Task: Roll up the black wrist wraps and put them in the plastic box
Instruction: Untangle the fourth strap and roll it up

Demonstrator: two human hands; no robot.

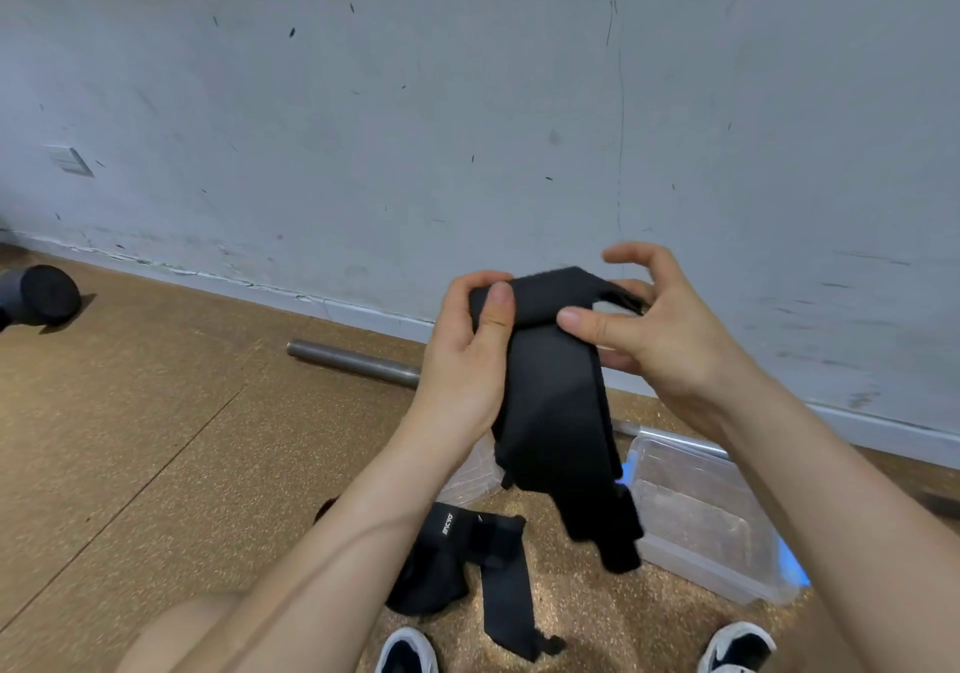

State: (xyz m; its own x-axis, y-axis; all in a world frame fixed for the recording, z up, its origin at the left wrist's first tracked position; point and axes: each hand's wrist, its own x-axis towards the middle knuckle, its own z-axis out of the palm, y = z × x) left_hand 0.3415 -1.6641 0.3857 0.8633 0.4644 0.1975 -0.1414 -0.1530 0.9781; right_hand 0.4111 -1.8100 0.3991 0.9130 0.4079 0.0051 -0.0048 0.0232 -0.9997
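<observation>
I hold a black wrist wrap (558, 412) up in front of me, its top end folded over and its long tail hanging down. My left hand (467, 355) grips the folded top from the left, thumb pressed on the fabric. My right hand (654, 324) pinches the top from the right with thumb and curled fingers. A second black wrist wrap (467, 563) lies unrolled on the floor below, between my arms. The clear plastic box (711, 516) with blue latches sits open on the floor at the right, partly behind the hanging wrap.
A steel bar (353, 360) lies along the foot of the grey wall. A dark round weight (44, 293) rests at the far left. A clear lid (470, 470) lies behind my left forearm. My two shoes (735, 646) show at the bottom edge on the cork floor.
</observation>
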